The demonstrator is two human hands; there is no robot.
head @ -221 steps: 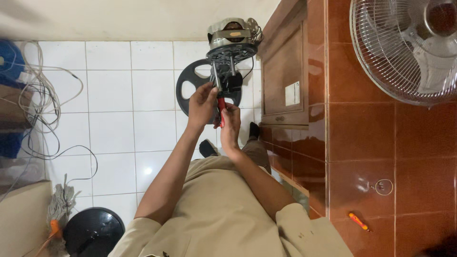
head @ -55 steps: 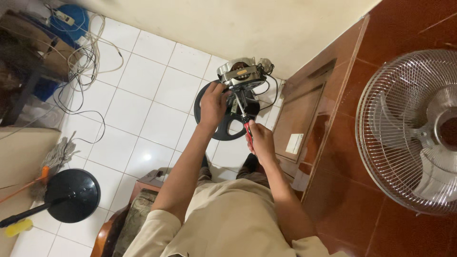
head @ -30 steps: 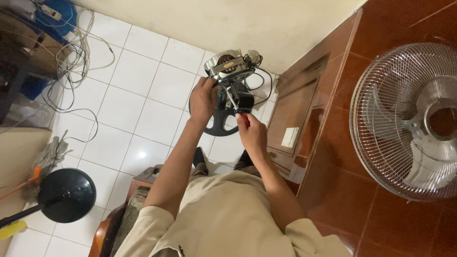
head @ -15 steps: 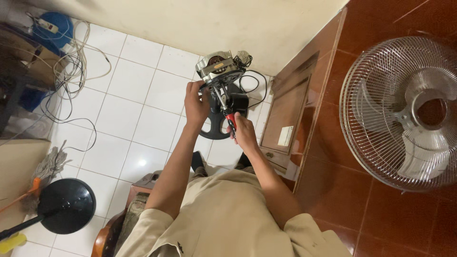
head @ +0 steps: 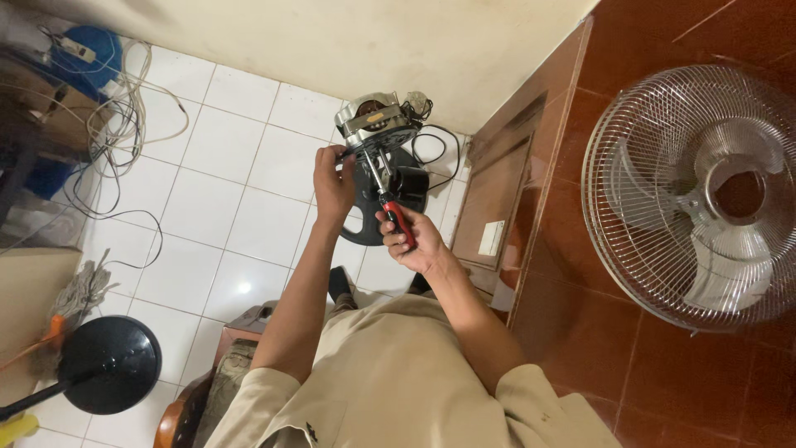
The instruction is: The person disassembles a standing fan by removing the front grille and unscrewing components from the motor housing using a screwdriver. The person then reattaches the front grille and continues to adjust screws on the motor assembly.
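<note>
Screwdriver [head: 396, 219] regripped; right hand [head: 417, 241] lower.

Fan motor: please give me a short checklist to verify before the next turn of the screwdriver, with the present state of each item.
1. Left hand steadies the fan motor: ok, its fingers are on the motor's lower edge.
2. Right hand grips the screwdriver by its red handle: ok.
3. Shaft points up into the motor: ok.
4. Tip seated in a screw head: cannot tell, too small to see.
5. Black cable away from the tool: cannot tell, it loops close behind the motor.
6. Fan grille away from both hands: ok, it lies apart on the brown floor.
</note>
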